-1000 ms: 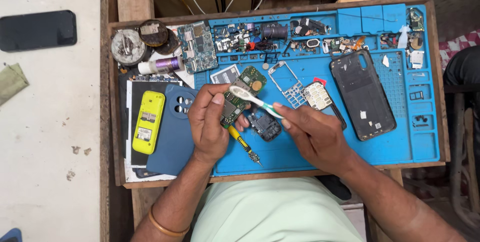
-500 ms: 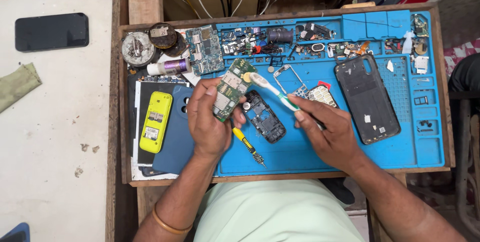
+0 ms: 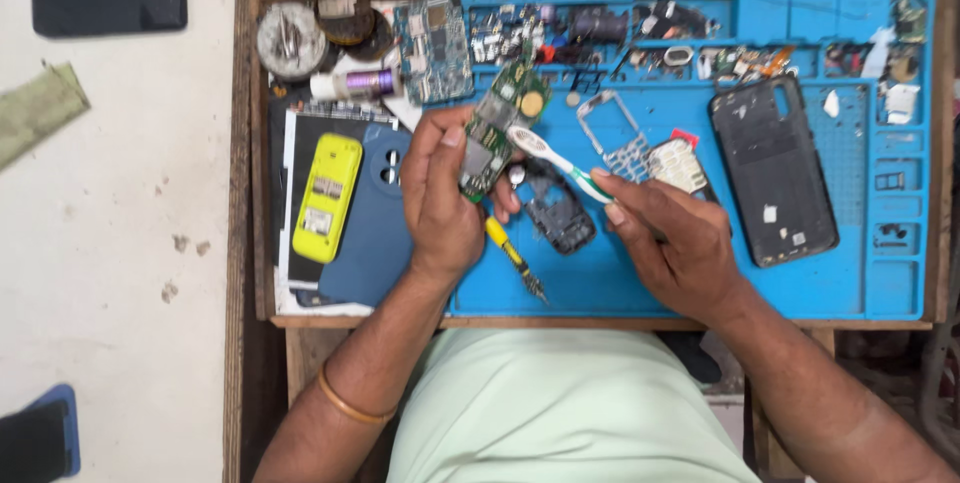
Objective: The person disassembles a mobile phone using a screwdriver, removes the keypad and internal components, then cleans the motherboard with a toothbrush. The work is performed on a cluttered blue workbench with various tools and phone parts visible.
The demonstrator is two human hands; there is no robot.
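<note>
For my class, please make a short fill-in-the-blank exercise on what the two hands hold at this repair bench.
1. The left hand holds a green ____ board.
2. The right hand holds a white ____ against the board.
3. A ____ phone lies left of the left hand.
4. The blue mat bears a screwdriver with a ____ handle.

Missing words: circuit; toothbrush; yellow; yellow

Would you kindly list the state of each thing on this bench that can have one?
Green circuit board: bare, held tilted in left hand.
Toothbrush: gripped by right hand, bristle head against the board.
Black phone shell: opened, lying flat.
Yellow phone: lying flat, untouched.
Yellow-handled screwdriver: lying on blue mat.
</note>
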